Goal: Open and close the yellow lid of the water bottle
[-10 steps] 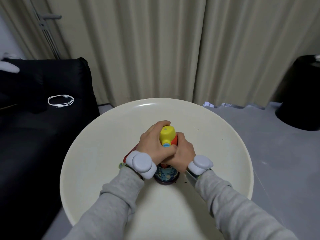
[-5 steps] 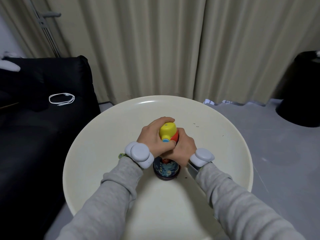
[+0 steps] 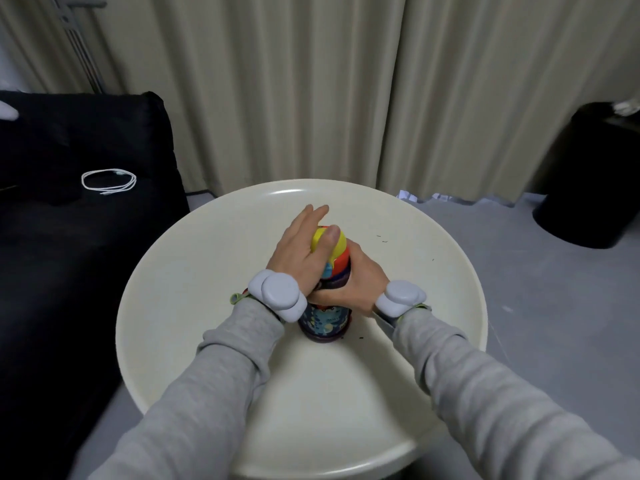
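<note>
Head cam: the water bottle stands upright near the middle of the round cream table, right under both hands. The right hand is wrapped tight round the bottle's body, just below the red collar, so it's holding the bottle steady. The left hand is flat, w/ its fingers stretched out straight past the far side of the top, not curled on anything. Only its thumb lies across the yellow lid and seems to press on it. The lid looks tipped a bit, but I can't tell if it's popped open or clicked down, b/c the thumb hides the seam.

My guess: this is the lid-moving step, thumb working the cap while the other hand braces. Next move needs the right hand to keep its grip so the bottle doesn't tip, and the thumb to push firmly at the lid's edge till it flips or snaps.

Grey wrist bands sit on both wrists.
</note>
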`<action>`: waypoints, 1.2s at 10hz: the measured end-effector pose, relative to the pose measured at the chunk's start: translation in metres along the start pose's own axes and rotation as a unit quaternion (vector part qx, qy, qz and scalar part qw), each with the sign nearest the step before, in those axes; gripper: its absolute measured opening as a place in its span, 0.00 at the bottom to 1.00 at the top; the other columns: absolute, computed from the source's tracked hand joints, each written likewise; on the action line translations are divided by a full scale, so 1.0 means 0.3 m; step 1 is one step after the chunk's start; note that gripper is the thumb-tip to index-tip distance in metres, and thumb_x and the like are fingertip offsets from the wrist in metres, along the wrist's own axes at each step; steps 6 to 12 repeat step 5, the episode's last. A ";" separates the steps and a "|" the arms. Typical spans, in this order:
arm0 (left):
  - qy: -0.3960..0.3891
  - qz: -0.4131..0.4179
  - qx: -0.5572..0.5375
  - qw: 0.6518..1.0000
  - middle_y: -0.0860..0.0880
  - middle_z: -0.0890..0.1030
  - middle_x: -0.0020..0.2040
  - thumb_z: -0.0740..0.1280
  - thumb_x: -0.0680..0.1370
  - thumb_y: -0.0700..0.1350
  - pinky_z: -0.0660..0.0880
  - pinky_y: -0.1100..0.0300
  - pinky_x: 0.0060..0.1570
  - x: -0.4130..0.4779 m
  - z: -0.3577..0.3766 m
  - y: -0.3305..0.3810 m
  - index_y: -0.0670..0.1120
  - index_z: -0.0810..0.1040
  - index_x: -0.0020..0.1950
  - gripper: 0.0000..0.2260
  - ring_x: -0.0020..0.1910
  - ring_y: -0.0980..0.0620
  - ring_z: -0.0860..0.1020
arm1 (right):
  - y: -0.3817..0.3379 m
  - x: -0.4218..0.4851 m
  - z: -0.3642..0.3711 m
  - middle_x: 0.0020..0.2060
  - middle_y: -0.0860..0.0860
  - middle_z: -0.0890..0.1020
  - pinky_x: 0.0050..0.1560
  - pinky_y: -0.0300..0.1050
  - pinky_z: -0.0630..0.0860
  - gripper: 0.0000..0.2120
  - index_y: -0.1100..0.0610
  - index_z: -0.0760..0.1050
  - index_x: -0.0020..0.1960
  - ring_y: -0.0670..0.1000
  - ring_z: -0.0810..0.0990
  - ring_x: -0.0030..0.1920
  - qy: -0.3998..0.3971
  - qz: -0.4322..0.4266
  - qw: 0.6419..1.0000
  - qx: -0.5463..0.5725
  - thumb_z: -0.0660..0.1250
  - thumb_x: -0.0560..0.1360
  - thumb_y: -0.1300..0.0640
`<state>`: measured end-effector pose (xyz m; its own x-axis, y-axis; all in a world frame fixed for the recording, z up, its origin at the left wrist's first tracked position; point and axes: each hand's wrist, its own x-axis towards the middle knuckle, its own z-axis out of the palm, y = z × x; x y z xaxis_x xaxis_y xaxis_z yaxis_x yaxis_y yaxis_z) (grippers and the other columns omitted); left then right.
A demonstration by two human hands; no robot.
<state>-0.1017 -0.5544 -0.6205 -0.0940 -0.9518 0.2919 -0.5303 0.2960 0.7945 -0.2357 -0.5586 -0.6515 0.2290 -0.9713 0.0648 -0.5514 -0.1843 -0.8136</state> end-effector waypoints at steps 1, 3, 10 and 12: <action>0.005 -0.012 0.020 1.000 0.50 0.59 0.75 0.50 0.72 0.64 0.51 0.62 0.66 0.011 -0.026 -0.006 0.58 0.62 0.69 0.27 0.73 0.53 0.56 | -0.003 0.006 -0.018 0.56 0.46 0.77 0.51 0.43 0.75 0.44 0.47 0.63 0.64 0.48 0.77 0.53 -0.017 -0.013 0.999 -0.029 0.74 0.50 0.40; -0.041 -0.077 0.098 0.991 0.49 0.57 0.75 0.49 0.70 0.65 0.51 0.59 0.66 0.024 -0.106 0.032 0.57 0.60 0.70 0.29 0.73 0.51 0.54 | -0.086 -0.003 -0.069 0.61 0.52 0.74 0.54 0.41 0.69 0.47 0.54 0.62 0.67 0.56 0.73 0.61 -0.067 0.048 0.994 -0.076 0.76 0.54 0.40; -0.083 -0.133 0.099 0.983 0.47 0.56 0.76 0.50 0.71 0.65 0.50 0.57 0.68 0.033 -0.254 0.198 0.56 0.60 0.70 0.29 0.74 0.49 0.53 | -0.292 -0.040 -0.181 0.74 0.58 0.56 0.65 0.45 0.59 0.58 0.57 0.46 0.74 0.56 0.57 0.72 -0.095 0.145 0.979 -0.111 0.74 0.57 0.36; -0.083 -0.133 0.099 0.983 0.47 0.56 0.76 0.50 0.71 0.65 0.50 0.57 0.68 0.033 -0.254 0.198 0.56 0.60 0.70 0.29 0.74 0.49 0.53 | -0.292 -0.040 -0.181 0.74 0.58 0.56 0.65 0.45 0.59 0.58 0.57 0.46 0.74 0.56 0.57 0.72 -0.095 0.145 0.979 -0.111 0.74 0.57 0.36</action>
